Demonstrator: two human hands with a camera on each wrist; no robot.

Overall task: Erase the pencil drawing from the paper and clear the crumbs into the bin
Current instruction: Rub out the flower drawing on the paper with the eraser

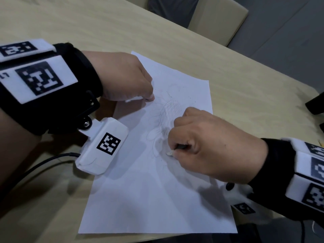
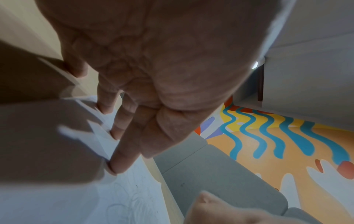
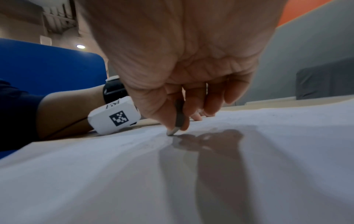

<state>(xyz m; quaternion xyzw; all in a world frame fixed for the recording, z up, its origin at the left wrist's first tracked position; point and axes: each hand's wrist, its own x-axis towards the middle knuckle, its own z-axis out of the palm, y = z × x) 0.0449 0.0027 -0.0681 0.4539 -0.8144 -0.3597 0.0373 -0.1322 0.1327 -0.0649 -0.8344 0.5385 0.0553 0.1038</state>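
Note:
A white sheet of paper (image 1: 140, 190) lies slanted on the wooden table, with a faint pencil drawing (image 1: 164, 123) near its middle. My right hand (image 1: 175, 152) pinches a thin dark eraser (image 1: 182, 147), and the eraser's pale tip touches the drawing. The right wrist view shows the eraser (image 3: 178, 119) upright between thumb and fingers, tip on the paper (image 3: 114, 174). My left hand (image 1: 147, 95) presses the sheet's upper left edge with its fingertips (image 2: 122, 160), lifting a small fold there. A few dark specks (image 1: 189, 97) lie on the upper part of the paper. No bin is in view.
The light wooden table (image 1: 87, 23) extends away to the left and back. A grey upholstered chair (image 1: 219, 20) stands beyond its far edge. A black cable (image 1: 35, 165) trails from my left wrist camera. A dark object (image 1: 315, 102) sits at the right edge.

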